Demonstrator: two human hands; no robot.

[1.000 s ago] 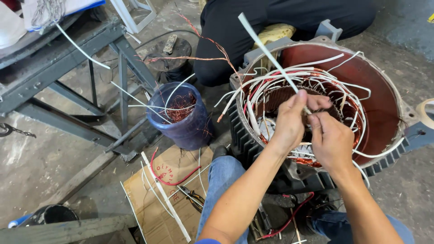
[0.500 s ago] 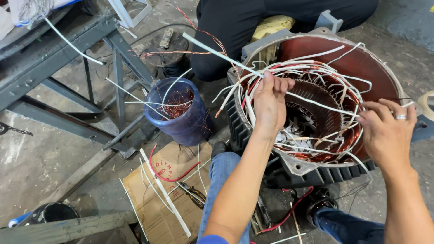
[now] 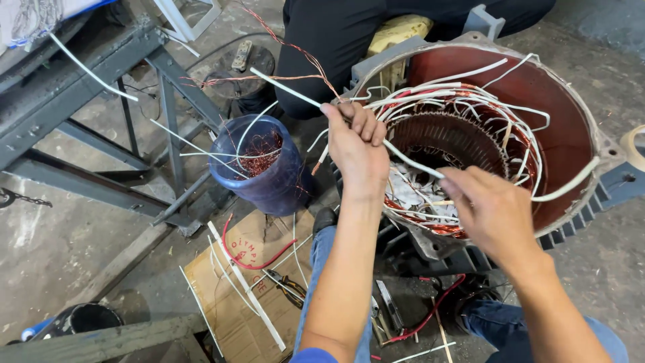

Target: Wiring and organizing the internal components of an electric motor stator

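White sleeving tube (image 3: 403, 156) runs across the open mouth of the motor stator (image 3: 571, 134), from past your left fist over to your right fingers, slanting down to the right. Your left hand (image 3: 355, 151) is closed tight around the tube near the stator's left rim, knuckles up, with the tube's free end sticking out up-left beyond the fist. Your right hand (image 3: 494, 212) pinches the tube's lower end, fingers curled shut on it, just over the lower front of the bore. Hands are apart, tube stretched between them. Inside the red housing, copper windings (image 3: 430, 225) and more white sleeved leads (image 3: 470, 101) loop around the core. Left of the stator stands a blue bucket (image 3: 265, 181) with copper wire scraps and white strips in it. Below it, flattened cardboard (image 3: 235, 309) on the floor carries pliers (image 3: 285, 286) and a red wire. Grey steel frame (image 3: 80, 87) at far left. Another person in black clothing (image 3: 349, 33) sits behind the stator.
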